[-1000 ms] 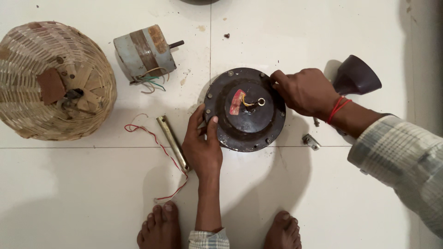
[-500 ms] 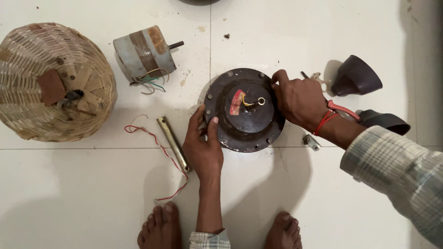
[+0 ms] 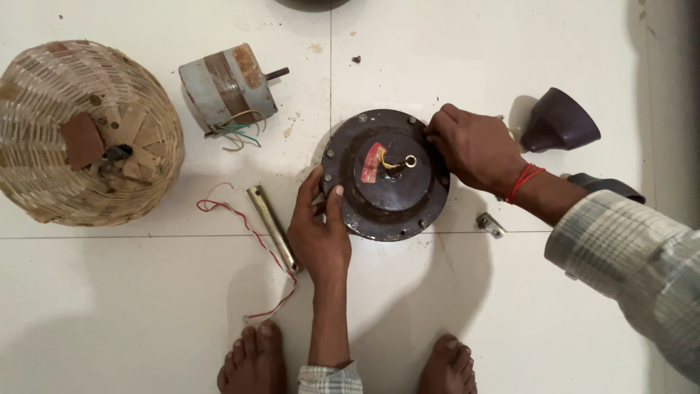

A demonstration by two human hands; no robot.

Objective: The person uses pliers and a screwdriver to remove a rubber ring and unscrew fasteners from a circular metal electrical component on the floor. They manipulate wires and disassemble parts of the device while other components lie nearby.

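Starting at the left, an upturned woven basket (image 3: pixel 86 131) sits on the white tiled floor (image 3: pixel 146 306), with a small grey cylindrical motor (image 3: pixel 227 86) and its loose coloured leads just beside it, well apart from the work. Nearer the middle lie a short brass-coloured tube (image 3: pixel 272 228) and a red-and-white twisted wire (image 3: pixel 251 244) that trails toward the bare feet.

The left hand (image 3: pixel 319 233) presses on the lower left edge of the dark round ceiling-fan motor housing (image 3: pixel 386 175), which lies flat on the floor across a tile joint; its thumb and fingers are spread over the rim, steadying rather than clenched around it. At the housing's centre a short shaft stands up with a yellow wire looped by it and a red patch alongside.

The right hand (image 3: pixel 474 149) comes in from the right with fingertips curled on the upper right rim, pinched near a rim screw; whether they hold a small part there I cannot tell. Doing this well seems to call for the left hand bearing down firmly so the housing does not rotate while the right works at the edge.

Further right, a small metal bracket (image 3: pixel 491 225) lies near the housing, and a dark cone-shaped cover (image 3: pixel 558 120) rests behind the right wrist.
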